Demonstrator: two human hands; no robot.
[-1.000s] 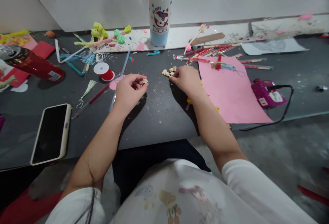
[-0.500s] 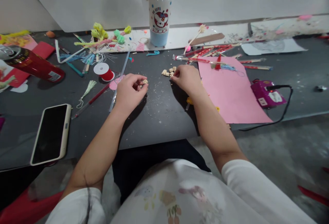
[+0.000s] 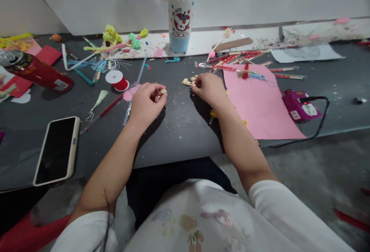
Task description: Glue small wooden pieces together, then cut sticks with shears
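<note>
My left hand (image 3: 148, 101) is closed round a small pale piece (image 3: 163, 92) made of light wooden-looking bits, pinched between thumb and fingertips a little above the grey table (image 3: 176, 144). To the right, my right hand (image 3: 210, 88) has its fingertips down at a small pile of pale wooden-looking pieces (image 3: 188, 82). Thumb and fingers are pressed together there; whether a piece is between them is hidden. Crumbs are scattered on the table between both hands. Beside my left hand lie a clear strip (image 3: 135, 90) and a spool of red thread (image 3: 118, 81).
A tall bottle (image 3: 181, 16) stands at the back. On the left are a red can (image 3: 37, 70) and a phone (image 3: 58, 149). Pink paper (image 3: 263, 105), red-and-white sticks (image 3: 239, 57) and a purple corded device (image 3: 300, 105) lie on the right.
My right hand's fingertips have shifted very slightly at the pile of pale pieces. My left hand keeps its hold with almost no movement.
</note>
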